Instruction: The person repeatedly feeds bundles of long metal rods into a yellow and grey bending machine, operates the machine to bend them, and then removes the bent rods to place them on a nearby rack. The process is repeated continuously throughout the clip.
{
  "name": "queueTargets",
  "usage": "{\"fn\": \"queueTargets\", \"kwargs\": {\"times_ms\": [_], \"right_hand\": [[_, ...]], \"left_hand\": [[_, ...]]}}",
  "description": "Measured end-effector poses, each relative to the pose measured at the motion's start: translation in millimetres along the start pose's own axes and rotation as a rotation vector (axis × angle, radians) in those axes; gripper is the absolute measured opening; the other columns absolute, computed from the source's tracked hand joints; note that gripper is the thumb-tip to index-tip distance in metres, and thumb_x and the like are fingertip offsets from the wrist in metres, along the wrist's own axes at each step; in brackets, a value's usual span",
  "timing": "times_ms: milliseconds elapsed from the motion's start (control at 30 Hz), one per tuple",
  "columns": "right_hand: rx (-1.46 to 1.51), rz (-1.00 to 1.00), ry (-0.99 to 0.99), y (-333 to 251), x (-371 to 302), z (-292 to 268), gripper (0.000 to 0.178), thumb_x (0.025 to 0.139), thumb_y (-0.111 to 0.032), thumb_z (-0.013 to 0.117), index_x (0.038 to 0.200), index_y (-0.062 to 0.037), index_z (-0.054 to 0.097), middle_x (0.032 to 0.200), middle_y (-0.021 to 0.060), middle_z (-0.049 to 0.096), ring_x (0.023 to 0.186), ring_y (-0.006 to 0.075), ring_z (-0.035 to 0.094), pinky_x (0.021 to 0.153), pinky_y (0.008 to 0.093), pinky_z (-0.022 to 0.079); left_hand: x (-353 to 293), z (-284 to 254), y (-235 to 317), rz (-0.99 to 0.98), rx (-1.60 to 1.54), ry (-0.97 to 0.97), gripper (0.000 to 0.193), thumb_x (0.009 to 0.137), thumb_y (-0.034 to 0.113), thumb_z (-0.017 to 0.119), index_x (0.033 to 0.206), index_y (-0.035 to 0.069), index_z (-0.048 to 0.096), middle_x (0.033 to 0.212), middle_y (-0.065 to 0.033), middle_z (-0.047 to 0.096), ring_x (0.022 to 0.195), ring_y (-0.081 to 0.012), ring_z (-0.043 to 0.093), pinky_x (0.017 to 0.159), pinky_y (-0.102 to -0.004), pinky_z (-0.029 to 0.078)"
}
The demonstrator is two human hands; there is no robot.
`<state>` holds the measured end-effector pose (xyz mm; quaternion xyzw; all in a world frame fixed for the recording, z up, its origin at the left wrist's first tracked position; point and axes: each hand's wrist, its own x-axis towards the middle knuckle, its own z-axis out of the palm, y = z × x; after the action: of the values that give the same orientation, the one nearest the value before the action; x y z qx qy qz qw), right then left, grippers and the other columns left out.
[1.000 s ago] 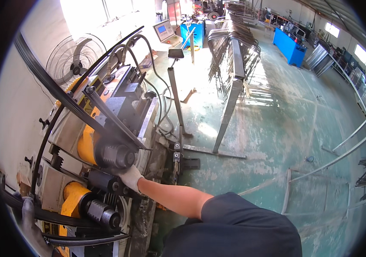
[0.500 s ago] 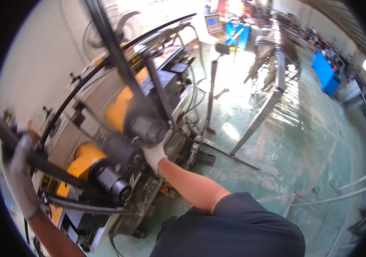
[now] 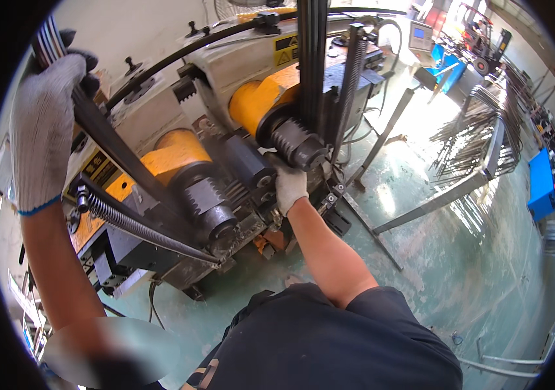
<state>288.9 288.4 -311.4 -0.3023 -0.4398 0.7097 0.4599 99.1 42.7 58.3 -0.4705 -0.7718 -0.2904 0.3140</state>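
Observation:
My left hand (image 3: 46, 130), in a pale knit glove with dark fingers, is closed round a long dark bar or bundle of bars (image 3: 108, 143) at the upper left. It slants down to the nearer yellow clamp head (image 3: 176, 156) of a machine. My right hand (image 3: 289, 185), also gloved, reaches in beside a dark cylinder (image 3: 251, 162) between the two clamp heads. Its fingers are mostly hidden there. A ridged dark shaft (image 3: 293, 140) sticks out of the farther yellow head (image 3: 258, 104), and a similar shaft (image 3: 209, 205) comes from the nearer one.
Upright dark bars (image 3: 313, 65) rise by the farther head. Coil springs (image 3: 141, 224) slant along the machine front. A metal stand (image 3: 433, 205) holds many thin rods (image 3: 479, 130) to the right. Farther off are a blue cabinet (image 3: 541, 182) and a forklift (image 3: 479, 39).
The view has shifted, so the machine appears farther right. My left hand still grips the dark bar and now shows higher in the picture. My right hand remains between the clamp heads.

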Motion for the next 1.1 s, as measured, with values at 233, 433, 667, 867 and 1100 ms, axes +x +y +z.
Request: {"fn": "queueTargets", "kwargs": {"times_ms": [233,433,667,867,1100], "right_hand": [[-0.012,0.042,-0.003,22.5,11.8,-4.9,0.027,0.097,-0.019,0.083,0.119,-0.0028,0.079,0.103,0.0073,0.077,0.083,0.0192,0.073,0.069,0.0365,0.058],[-0.04,0.089,-0.013,12.0,7.1,-3.3,0.037,0.097,-0.02,0.083,0.127,0.0007,0.076,0.119,0.0095,0.078,0.106,0.0228,0.07,0.094,0.039,0.053],[0.075,0.11,-0.043,37.0,7.5,-17.3,0.022,0.102,-0.014,0.077,0.117,0.0014,0.081,0.107,0.0034,0.079,0.097,0.0135,0.069,0.089,0.0328,0.051],[0.043,0.169,-0.048,23.0,-3.0,-13.4,0.032,0.098,0.004,0.066,0.128,0.0041,0.078,0.113,0.008,0.08,0.096,0.0194,0.075,0.084,0.0339,0.058],[0.196,0.262,-0.054,18.1,-0.2,-12.4,0.034,0.098,0.005,0.069,0.132,0.0061,0.074,0.117,0.0113,0.078,0.098,0.0221,0.077,0.084,0.0356,0.062]], "left_hand": [[-19.2,1.9,-75.0,-0.008,0.06,0.095,0.045,0.112,0.042,0.069,0.137,0.005,0.073,0.132,-0.0146,0.074,0.125,-0.0248,0.072,0.116,-0.0372,0.053],[-21.2,0.2,-78.9,0.008,0.004,0.198,0.051,0.109,0.046,0.073,0.14,0.006,0.071,0.131,-0.0134,0.075,0.122,-0.024,0.073,0.114,-0.04,0.055],[-34.9,-4.6,24.9,-0.311,-0.396,-0.094,0.043,0.106,0.028,0.072,0.141,0.001,0.071,0.108,-0.0127,0.081,0.104,-0.0218,0.081,0.102,-0.0381,0.064],[-40.0,-18.4,19.5,-0.313,-0.498,-0.259,0.05,0.099,0.026,0.076,0.143,0.003,0.068,0.111,-0.0117,0.081,0.106,-0.0242,0.079,0.104,-0.042,0.064],[-41.9,-23.5,22.1,-0.302,-0.385,-0.297,0.056,0.096,0.031,0.08,0.144,0.005,0.068,0.113,-0.0114,0.081,0.108,-0.0244,0.079,0.107,-0.0422,0.062]]}}
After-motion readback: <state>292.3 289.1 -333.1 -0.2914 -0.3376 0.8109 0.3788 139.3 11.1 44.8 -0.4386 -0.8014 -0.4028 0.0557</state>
